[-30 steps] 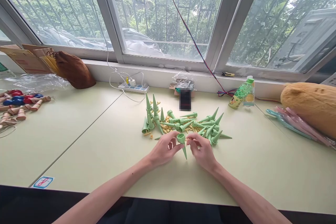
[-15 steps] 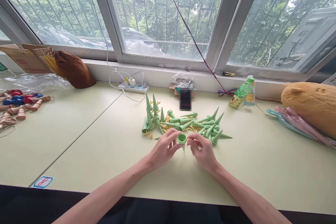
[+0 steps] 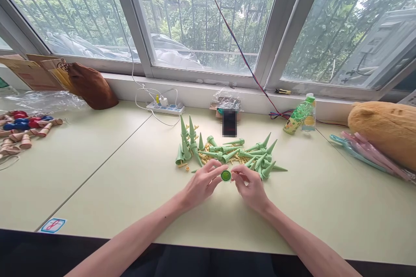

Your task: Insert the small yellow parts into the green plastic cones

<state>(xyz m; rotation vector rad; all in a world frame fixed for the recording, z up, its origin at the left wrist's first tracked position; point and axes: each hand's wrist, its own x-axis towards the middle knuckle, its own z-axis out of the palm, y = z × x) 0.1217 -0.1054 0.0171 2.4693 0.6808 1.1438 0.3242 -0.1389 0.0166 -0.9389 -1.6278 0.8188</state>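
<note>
My left hand (image 3: 203,182) grips a green plastic watering spike (image 3: 225,175) between thumb and fingers, its round open end facing me. My right hand (image 3: 249,183) is pinched closed at the right side of that spike's rim; whatever small piece its fingertips hold is too small to make out. Just beyond both hands lies a pile of similar green spikes (image 3: 264,151), with small yellow valve pieces (image 3: 204,157) scattered among them. Several spikes (image 3: 183,132) stand upright at the pile's left.
A power strip (image 3: 167,107) and a phone-like dark object (image 3: 229,123), blurred out, are at the back. Right of them are a green-capped bottle (image 3: 297,117) and a plush cushion (image 3: 383,132). Wooden kendama-like toys (image 3: 26,132) and a brown pouch (image 3: 92,86) are at left.
The held spike has tilted so its open end faces me more squarely, and its pointed tip has gone out of sight. Both hands stay nearly in place.
</note>
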